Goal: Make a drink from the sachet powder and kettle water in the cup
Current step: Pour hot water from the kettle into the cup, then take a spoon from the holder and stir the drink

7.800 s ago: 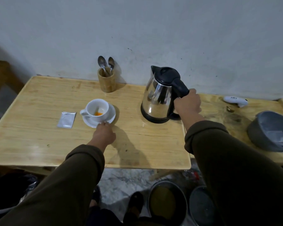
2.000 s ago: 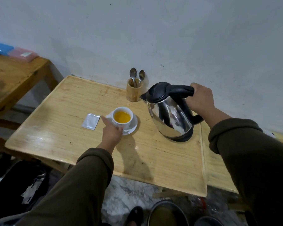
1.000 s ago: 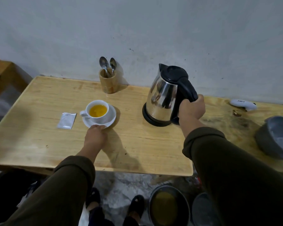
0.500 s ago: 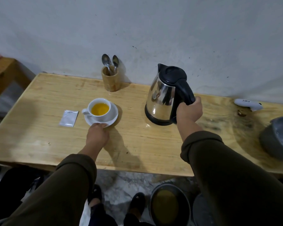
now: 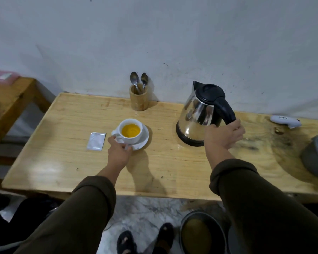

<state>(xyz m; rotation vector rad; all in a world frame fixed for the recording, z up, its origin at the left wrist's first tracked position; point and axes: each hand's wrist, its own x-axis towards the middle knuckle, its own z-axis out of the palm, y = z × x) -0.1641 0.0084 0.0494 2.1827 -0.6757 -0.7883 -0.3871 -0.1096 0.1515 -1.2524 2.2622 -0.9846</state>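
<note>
At saucer (image 5: 142,142) — left hand (image 5: 118,153) seemingly gripping.

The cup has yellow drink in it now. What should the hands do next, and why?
Probably let go of the kettle, which stands upright on the table, and have the right hand fetch a spoon to stir the cup.

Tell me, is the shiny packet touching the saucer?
Apart. In the head view, a strip of bare wooden table shows between the packet and the saucer.
</note>
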